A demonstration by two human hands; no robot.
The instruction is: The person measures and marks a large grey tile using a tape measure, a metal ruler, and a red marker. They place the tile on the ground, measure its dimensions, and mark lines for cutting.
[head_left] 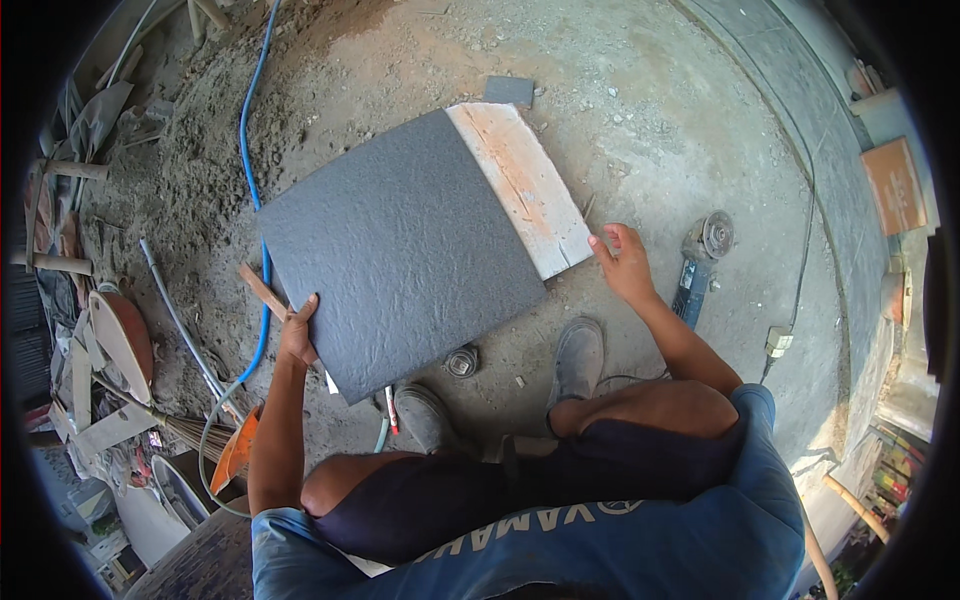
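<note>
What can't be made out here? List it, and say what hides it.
All in the head view:
1. Left hand: most of its fingers, hidden beneath the dark grey tile.
2. Pale slab: its full extent, covered by that tile.
3. Angle grinder: its rear end, behind the right forearm.
4. Clutter at lower right: too small.

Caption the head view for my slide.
Left grip on a grey tile over a pale slab, right grip open beside the slab, angle grinder nearby.

Floor: dusty concrete (680,130) | angle grinder (690,288) | blue hose (246,140) | small grey tile piece (509,92) | pale connector (778,341)
</note>
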